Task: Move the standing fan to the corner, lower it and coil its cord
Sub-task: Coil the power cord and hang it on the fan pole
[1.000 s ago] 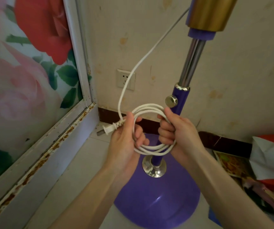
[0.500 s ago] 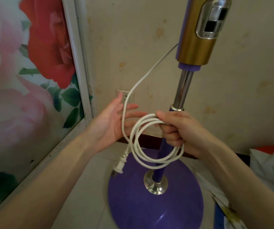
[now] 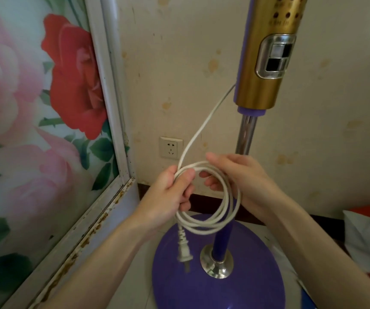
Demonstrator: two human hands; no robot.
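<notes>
The standing fan stands in the room's corner on its round purple base (image 3: 202, 284), with a chrome pole (image 3: 245, 134) and a gold control housing (image 3: 266, 54) above. Its white cord (image 3: 224, 210) hangs in several loops in front of the pole. My left hand (image 3: 170, 192) grips the left side of the coil, fingers curled round the strands. My right hand (image 3: 240, 177) holds the coil's upper right, loops running over its fingers. The plug (image 3: 184, 250) dangles below the coil over the base. One strand rises from the coil to the gold housing.
A wall socket (image 3: 170, 147) sits low on the stained beige wall behind the coil. A floral panel in a white frame (image 3: 110, 121) closes the left side. Bags and papers (image 3: 367, 237) lie on the floor at the right.
My left hand, held flat beside the cord half a second ago, has closed round the coil's left side. The plug hangs lower. The view has tilted up, showing more of the gold housing.
</notes>
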